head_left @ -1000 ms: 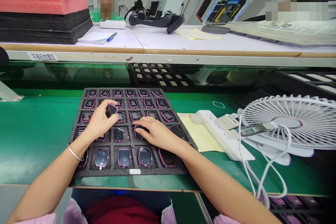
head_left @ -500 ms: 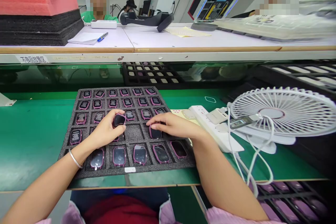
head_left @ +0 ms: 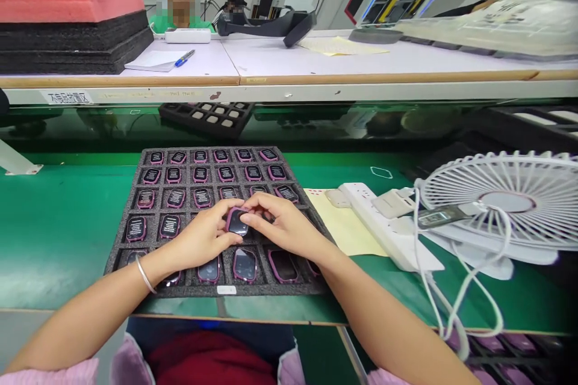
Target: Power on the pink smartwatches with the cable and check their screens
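A strapless smartwatch with a purple frame and dark screen is held just above a grey foam tray. My left hand grips it by its left side, fingers closed. From the right, my right hand pinches the same watch, its thumb on the screen and its fingers at the upper edge. Rows of similar purple watches sit in the tray's compartments, many with lit text on their screens, such as one watch left of my left hand. Both hands hide some middle compartments.
Right of the tray lie yellow paper, a white power strip and a white fan with looped cables. A shelf edge crosses behind. Another tray lies beneath it. A person in green sits beyond.
My left hand has moved right with the smartwatch, and my right hand has left the tray's right side and come onto that watch. The view has shifted slightly.
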### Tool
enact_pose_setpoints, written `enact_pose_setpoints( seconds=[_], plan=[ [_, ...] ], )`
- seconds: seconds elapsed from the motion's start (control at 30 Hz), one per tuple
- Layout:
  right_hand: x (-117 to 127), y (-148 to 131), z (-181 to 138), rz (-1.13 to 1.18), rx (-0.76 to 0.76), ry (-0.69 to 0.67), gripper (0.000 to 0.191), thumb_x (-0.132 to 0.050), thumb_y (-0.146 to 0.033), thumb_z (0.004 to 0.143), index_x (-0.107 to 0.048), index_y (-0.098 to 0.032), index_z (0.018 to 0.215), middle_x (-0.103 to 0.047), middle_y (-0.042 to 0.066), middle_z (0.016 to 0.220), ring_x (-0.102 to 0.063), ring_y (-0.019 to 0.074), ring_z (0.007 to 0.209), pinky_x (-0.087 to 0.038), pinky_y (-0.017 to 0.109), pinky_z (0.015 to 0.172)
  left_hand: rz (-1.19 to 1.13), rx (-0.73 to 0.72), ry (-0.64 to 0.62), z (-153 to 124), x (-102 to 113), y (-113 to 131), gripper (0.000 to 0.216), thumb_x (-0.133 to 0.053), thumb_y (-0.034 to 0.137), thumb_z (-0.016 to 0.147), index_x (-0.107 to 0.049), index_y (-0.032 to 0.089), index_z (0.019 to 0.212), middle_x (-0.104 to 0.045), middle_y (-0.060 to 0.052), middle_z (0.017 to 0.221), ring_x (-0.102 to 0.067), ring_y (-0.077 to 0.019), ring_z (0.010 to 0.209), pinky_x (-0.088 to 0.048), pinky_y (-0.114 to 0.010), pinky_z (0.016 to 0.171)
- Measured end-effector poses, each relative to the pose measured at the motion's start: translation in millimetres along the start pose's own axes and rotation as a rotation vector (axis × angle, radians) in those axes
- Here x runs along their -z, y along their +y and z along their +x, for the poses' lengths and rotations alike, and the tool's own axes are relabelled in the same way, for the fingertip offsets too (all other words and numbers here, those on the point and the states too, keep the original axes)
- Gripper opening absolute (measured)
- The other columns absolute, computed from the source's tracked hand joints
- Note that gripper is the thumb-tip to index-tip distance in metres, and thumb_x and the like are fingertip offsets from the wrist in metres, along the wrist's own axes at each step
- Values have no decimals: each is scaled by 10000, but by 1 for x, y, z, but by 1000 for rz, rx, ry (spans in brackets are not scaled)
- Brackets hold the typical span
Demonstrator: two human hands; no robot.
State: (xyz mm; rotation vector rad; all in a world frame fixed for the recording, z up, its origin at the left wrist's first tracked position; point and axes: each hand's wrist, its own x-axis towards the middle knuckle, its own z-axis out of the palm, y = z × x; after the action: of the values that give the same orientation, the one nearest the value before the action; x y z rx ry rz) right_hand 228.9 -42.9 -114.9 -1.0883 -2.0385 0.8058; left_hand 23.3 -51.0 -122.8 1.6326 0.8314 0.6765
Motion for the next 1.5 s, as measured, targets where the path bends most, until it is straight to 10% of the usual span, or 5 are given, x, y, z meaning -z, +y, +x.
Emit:
enact_pose_setpoints(
  seconds=[0.23,0.4,1.07,1.3,1.5],
  plan=[
    [10,6,2,317,-183,48,320,-733,-519,840,-603,-227,846,-718,41,841,-647,195,749,-514,334,708,287,-36,25,-1,23,14,730,-686,164,799,-426,222,1478,-691,-95,1182,-680,-187,824,-571,-365,806],
    [24,17,9,786,-380,180,446,-824,-499,727,-461,-244,774,-759,18,794,-696,196,617,-533,332,607,699,-110,226,-7,73,19,291,-698,281,832,-665,212,1113,-689,-82,1121,-611,-272,1074,-466,-463,1017],
    [23,33,12,891,-412,192,418,-845,-475,717,-518,-231,810,-774,36,787,-646,151,569,-465,245,494,1313,-28,-406,4,63,32,235,-759,314,866,-732,287,1098,-573,-102,1141,-470,-288,1023,-392,-390,858],
    [22,29,10,886,-421,182,470,-859,-514,710,-509,-226,836,-753,13,793,-683,155,589,-492,251,530,1246,-79,-378,5,68,33,264,-791,307,840,-744,297,1099,-575,-104,1204,-497,-293,1063,-417,-412,905],
    [11,14,9,728,-266,204,442,-846,-553,730,-584,-225,868,-672,-24,825,-672,144,699,-560,308,675,621,-121,-103,13,59,46,355,-666,407,923,-626,210,1216,-673,-86,1124,-599,-242,1036,-469,-403,943]
  ],
)
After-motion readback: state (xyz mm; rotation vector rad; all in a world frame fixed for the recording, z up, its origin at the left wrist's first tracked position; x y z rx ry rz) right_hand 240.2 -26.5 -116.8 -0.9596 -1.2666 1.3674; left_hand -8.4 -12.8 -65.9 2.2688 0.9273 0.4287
